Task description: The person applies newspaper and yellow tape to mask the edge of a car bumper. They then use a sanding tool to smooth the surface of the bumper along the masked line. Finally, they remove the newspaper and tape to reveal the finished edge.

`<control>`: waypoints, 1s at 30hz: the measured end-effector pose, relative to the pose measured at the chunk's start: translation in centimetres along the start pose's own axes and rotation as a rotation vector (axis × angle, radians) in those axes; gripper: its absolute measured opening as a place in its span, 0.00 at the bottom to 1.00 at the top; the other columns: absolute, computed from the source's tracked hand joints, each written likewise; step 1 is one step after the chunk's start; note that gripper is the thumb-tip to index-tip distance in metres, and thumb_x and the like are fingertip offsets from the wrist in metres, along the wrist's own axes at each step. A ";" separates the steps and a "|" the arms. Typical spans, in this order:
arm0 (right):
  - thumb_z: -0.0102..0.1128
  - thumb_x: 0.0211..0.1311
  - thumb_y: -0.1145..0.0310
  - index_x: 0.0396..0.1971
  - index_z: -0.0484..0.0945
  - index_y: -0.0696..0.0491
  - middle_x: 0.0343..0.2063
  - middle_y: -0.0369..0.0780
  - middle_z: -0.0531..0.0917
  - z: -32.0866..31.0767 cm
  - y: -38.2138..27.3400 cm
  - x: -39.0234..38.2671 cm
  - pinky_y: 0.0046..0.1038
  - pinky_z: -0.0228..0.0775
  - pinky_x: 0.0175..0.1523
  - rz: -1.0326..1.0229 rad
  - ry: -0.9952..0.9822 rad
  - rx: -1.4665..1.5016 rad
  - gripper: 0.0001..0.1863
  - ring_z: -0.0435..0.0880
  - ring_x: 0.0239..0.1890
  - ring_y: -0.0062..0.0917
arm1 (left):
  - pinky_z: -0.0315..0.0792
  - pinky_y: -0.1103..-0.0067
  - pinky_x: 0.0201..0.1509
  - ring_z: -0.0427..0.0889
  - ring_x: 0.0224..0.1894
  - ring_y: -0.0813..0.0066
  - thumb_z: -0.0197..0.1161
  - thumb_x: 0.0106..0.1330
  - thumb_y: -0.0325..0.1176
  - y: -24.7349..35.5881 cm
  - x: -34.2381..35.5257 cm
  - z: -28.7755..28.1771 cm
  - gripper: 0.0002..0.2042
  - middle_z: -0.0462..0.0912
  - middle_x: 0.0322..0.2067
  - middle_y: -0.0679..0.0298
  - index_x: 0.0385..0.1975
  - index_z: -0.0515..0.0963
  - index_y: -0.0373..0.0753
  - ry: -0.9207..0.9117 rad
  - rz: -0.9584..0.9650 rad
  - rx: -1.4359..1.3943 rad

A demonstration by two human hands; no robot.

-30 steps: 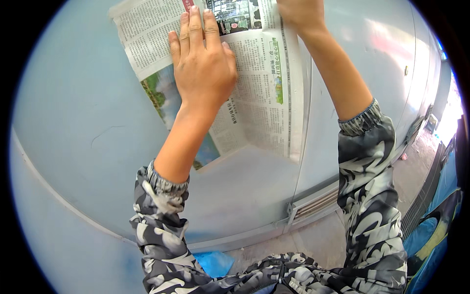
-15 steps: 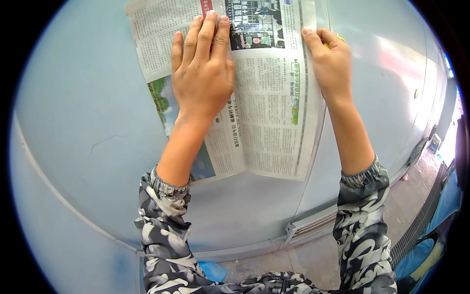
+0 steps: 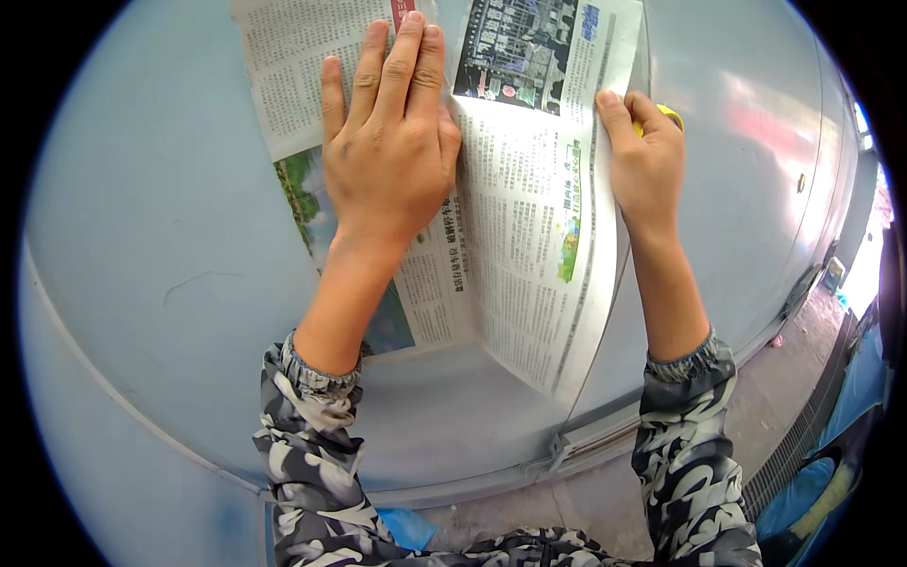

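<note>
A sheet of newspaper [image 3: 529, 217] lies against a smooth pale blue-grey panel [image 3: 189, 227]. My left hand [image 3: 387, 142] rests flat on its left half, fingers stretched out toward the far edge. On the right, my right hand [image 3: 647, 161] is closed, pinching the newspaper's right edge between thumb and fingers. Part of a yellow ring, which looks like a roll of tape [image 3: 673, 117], shows behind those fingers. The right half of the newspaper lifts off the panel along a fold beside my left hand, while the left half lies flat.
A narrow sill [image 3: 605, 442] runs below the panel, with concrete floor [image 3: 595, 501] beneath. Blue plastic sheeting [image 3: 408, 527] lies low near my left sleeve. At the far right are a dark grating [image 3: 803, 444] and more blue material [image 3: 850, 387].
My right hand has moved nearer, pulling the newspaper's right half up from the panel, so it bends and catches light. More of the yellow ring shows. My left hand stays pressed in nearly the same place.
</note>
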State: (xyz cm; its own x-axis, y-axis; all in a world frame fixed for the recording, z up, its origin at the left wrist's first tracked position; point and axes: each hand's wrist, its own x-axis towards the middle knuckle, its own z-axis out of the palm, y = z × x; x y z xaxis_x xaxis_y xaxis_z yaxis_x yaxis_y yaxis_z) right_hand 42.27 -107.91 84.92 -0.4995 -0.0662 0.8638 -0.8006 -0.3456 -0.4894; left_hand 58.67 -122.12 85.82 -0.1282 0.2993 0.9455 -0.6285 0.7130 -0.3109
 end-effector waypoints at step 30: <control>0.58 0.65 0.54 0.30 0.78 0.59 0.20 0.33 0.76 -1.5 0.9 0.6 0.19 0.60 0.25 0.122 0.007 0.144 0.20 0.70 0.19 0.13 | 0.37 0.63 0.76 0.54 0.72 0.71 0.50 0.65 0.36 1.3 -7.0 -0.4 0.25 0.62 0.68 0.74 0.65 0.68 0.52 -0.236 0.030 -0.019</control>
State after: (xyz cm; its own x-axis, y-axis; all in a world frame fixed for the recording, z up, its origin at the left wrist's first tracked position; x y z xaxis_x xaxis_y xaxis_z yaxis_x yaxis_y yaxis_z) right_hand 40.76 -106.85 84.79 -0.5931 -0.1092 0.7977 -0.6783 -0.4660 -0.5681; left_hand 59.06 -123.04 78.75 -0.3238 0.1662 0.9314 -0.6074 0.7183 -0.3393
